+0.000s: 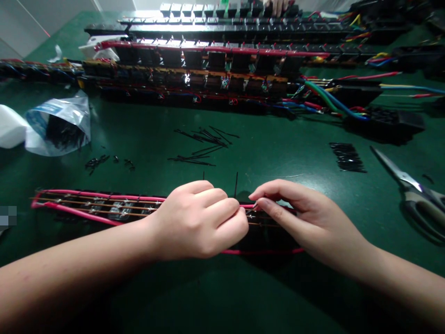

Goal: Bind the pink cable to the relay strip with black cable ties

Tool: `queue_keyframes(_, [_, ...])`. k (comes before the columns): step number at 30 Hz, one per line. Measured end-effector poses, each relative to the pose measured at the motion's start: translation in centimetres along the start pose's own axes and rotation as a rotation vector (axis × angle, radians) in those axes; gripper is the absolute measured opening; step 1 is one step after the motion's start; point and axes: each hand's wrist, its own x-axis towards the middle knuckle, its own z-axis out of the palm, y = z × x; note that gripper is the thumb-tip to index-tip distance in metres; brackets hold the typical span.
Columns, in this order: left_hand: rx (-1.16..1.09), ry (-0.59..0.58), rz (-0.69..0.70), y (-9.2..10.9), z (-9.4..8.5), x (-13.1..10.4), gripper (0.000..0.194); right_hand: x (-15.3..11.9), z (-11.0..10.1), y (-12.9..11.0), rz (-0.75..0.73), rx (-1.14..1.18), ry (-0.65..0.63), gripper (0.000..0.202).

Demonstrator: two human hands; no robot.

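A long black strip of parts (121, 209) with copper-coloured rods lies across the table before me, a red cable (86, 215) running along it. Over its middle, my left hand (205, 220) is closed in a fist, thumb pressed to the index finger. My right hand (306, 215) pinches with thumb and index finger just to the right. Between the two hands runs a short thin dark strand, apparently a cable tie (253, 207); the fingers hide most of it. Thin black cable-tie tails (237, 184) stick up behind the left hand.
Loose black cable ties (205, 137) lie beyond the hands, with a neat bundle (347, 157) and scissors (410, 185) at right. Small black clippings (97, 162) and a plastic bag (66, 125) are at left. Wired black assemblies (194, 60) fill the back; another person's hand (277, 6) shows there.
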Motion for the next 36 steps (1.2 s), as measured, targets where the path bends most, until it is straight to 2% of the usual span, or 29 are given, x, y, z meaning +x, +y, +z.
queue_keyframes(3, [0.002,-0.001,0.001,0.0,0.0,0.0,0.009,0.0,0.0,-0.1,0.019,0.01,0.004,0.01])
queue_keyframes(10, [0.011,0.0,-0.007,0.0,-0.1,0.0,0.007,-0.1,-0.4,-0.5,0.162,0.215,0.024,0.013])
queue_keyframes(17, [0.011,0.02,-0.017,-0.2,0.1,-0.1,0.005,-0.2,-0.3,-0.4,0.168,0.361,0.006,0.008])
queue_keyframes(22, [0.029,0.002,-0.021,-0.4,0.1,-0.1,0.005,-0.1,-0.4,-0.7,0.23,0.354,0.022,0.011])
queue_keyframes(28, [0.024,-0.045,-0.036,-0.3,0.2,-0.1,0.006,-0.1,-0.5,-0.7,0.147,0.285,0.037,0.014])
queue_keyframes(33, [-0.022,-0.131,-0.042,-0.4,-0.3,0.1,0.025,-0.7,0.0,-0.1,0.032,0.186,0.087,0.013])
queue_keyframes(36, [-0.037,-0.193,-0.057,-0.3,-0.5,0.1,0.03,-1.1,0.3,0.2,0.006,0.132,0.114,0.013])
